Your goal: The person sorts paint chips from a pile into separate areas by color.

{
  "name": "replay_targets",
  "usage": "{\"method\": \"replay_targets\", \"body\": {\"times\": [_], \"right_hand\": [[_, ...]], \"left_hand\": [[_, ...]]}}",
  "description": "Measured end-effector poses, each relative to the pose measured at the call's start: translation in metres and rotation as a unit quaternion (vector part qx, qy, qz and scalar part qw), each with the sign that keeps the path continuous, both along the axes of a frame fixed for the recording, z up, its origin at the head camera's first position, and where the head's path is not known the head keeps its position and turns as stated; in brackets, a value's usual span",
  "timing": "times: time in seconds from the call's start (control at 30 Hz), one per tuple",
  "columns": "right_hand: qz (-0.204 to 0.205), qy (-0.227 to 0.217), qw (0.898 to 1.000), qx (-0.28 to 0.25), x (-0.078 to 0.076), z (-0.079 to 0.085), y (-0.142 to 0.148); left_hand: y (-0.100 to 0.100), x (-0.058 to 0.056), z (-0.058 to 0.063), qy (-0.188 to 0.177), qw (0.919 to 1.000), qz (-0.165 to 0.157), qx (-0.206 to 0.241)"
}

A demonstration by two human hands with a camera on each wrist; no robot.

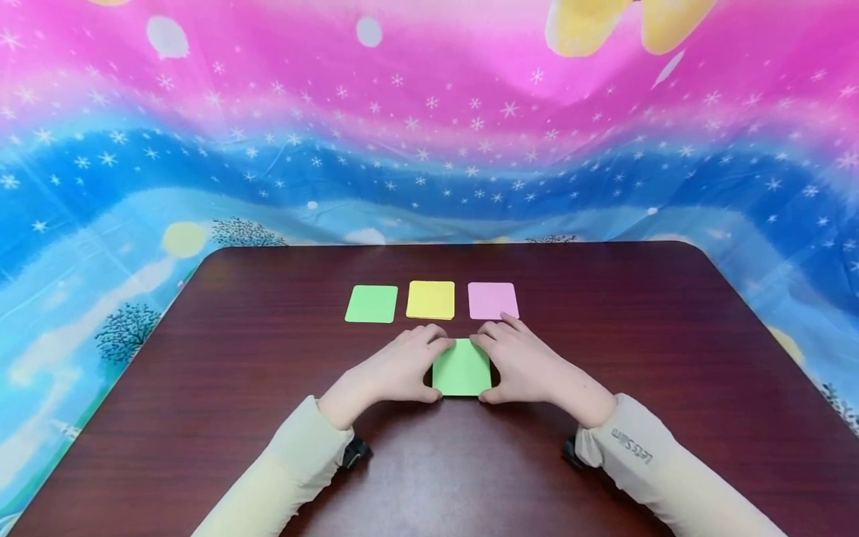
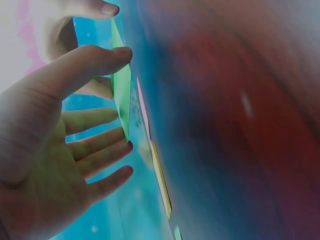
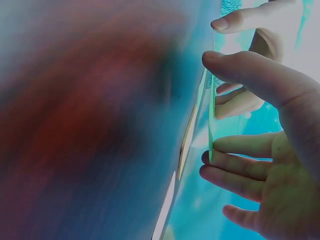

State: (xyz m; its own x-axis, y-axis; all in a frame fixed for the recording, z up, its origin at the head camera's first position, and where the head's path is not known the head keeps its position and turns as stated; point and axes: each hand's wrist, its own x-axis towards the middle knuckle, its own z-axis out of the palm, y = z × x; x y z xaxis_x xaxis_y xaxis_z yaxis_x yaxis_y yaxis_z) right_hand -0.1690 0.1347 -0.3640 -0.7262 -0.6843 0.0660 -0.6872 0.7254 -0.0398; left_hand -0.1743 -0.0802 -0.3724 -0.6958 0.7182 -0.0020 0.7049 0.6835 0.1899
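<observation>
A green square card (image 1: 462, 367) is held flat between both hands close over the table. My left hand (image 1: 406, 365) grips its left side, thumb at the near corner and fingers at the far one. On the opposite side my right hand (image 1: 526, 365) grips it the same way. Seen edge-on in the left wrist view, the held card (image 2: 121, 92) looks thin and sits between thumb and fingertips. The right wrist view also shows the card (image 3: 211, 120) edge-on, with a gap between it and the right palm.
Beyond the hands, a row lies on the dark brown table (image 1: 221, 403): a green card (image 1: 372, 303) at left, a small yellow stack (image 1: 431, 300) in the middle, a pink card (image 1: 493, 298) at right. The right fingertips overlap the pink card's edge in the head view. A patterned cloth (image 1: 429, 142) hangs behind.
</observation>
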Motion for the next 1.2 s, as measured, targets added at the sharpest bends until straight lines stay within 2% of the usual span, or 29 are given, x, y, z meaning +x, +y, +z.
{"method": "replay_targets", "body": {"times": [0.23, 0.5, 1.2], "right_hand": [[-0.004, -0.003, 1.0, -0.012, -0.021, -0.003, -0.025], [-0.014, 0.002, 1.0, -0.016, -0.043, -0.004, -0.051], [-0.012, -0.009, 1.0, -0.011, -0.081, -0.002, -0.098]], "left_hand": [[-0.028, -0.012, 0.004, -0.005, 0.9992, 0.031, 0.026], [-0.051, -0.025, 0.007, -0.018, 0.9966, 0.074, 0.031], [-0.093, -0.057, 0.015, -0.011, 0.9928, 0.118, 0.015]]}}
